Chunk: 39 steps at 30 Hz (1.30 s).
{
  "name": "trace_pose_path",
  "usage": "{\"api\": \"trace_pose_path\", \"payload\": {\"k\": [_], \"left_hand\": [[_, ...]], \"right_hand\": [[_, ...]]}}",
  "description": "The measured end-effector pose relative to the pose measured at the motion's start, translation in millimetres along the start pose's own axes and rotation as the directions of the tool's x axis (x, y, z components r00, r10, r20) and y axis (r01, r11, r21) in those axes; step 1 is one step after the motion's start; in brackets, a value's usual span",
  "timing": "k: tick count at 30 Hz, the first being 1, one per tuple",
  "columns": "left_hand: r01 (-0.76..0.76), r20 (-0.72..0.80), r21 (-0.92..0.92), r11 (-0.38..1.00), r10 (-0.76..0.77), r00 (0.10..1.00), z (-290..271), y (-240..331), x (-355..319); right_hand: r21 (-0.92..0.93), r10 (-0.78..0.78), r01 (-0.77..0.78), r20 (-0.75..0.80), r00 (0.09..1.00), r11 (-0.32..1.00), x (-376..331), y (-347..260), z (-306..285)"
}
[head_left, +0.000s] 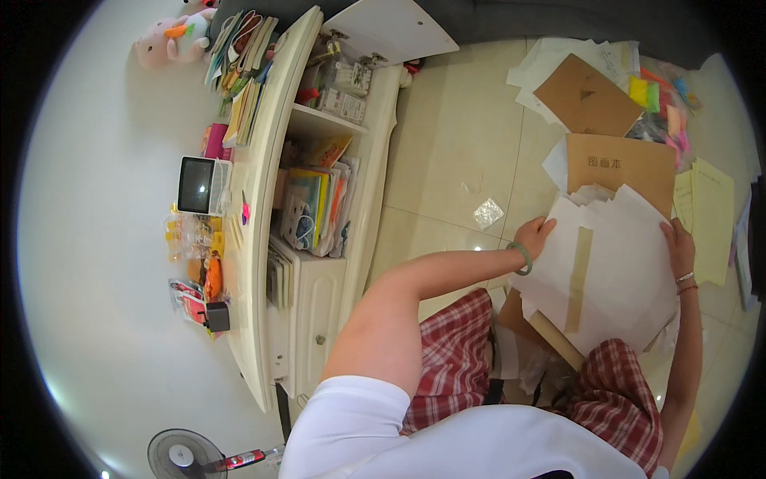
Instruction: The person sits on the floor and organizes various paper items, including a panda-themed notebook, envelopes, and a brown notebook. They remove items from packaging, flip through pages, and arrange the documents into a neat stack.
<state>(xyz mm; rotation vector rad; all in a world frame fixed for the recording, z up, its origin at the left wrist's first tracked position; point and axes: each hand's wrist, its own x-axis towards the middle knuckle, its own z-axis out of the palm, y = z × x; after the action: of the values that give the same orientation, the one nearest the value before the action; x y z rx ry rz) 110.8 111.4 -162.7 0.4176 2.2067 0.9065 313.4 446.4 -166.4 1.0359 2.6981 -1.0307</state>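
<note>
A thick stack of white paper sheets (pixel 618 263) with a tan strip down its middle rests over my lap and the tiled floor. My left hand (pixel 533 237), with a green bangle at the wrist, grips the stack's left edge. On the right edge, my right hand (pixel 678 247), with thin bracelets on its wrist, holds the same stack. A brown cardboard cover (pixel 626 164) lies just beyond the stack, and another brown edge shows beneath it near my knees.
A cream cabinet (pixel 319 239) with open shelves of books stands to the left. More brown card (pixel 586 96), white sheets and colourful packets (pixel 662 100) litter the floor at the back right. Yellow papers (pixel 710 211) lie right. A small clear bag (pixel 487 213) is on the tiles. A fan (pixel 182 455) sits lower left.
</note>
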Motion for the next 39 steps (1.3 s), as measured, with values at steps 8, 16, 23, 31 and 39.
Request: {"api": "trace_pose_path", "payload": {"k": [8, 16, 23, 31, 39], "left_hand": [[-0.189, 0.084, 0.114, 0.975, 0.18, 0.98, -10, -1, -2], [0.43, 0.425, -0.248, 0.868, -0.301, 0.854, -16, 18, 12], [0.209, 0.225, -0.046, 0.977, -0.194, 0.955, -3, 2, 19], [-0.202, 0.124, 0.454, 0.868, 0.163, 0.979, -36, 63, 14], [0.028, 0.017, -0.103, 0.994, -0.026, 1.0, 42, -8, -21]], "right_hand": [[0.265, 0.052, 0.014, -0.24, 0.969, 0.964, -32, 30, -3], [0.417, 0.451, -0.29, -0.365, 0.815, 0.862, -133, 46, 9], [0.309, 0.463, -0.385, -0.24, 0.853, 0.87, -160, 18, 32], [0.302, 0.292, -0.204, -0.282, 0.914, 0.931, -181, 51, 48], [0.676, 0.371, -0.131, -0.223, 0.902, 0.725, -179, 9, 88]]}}
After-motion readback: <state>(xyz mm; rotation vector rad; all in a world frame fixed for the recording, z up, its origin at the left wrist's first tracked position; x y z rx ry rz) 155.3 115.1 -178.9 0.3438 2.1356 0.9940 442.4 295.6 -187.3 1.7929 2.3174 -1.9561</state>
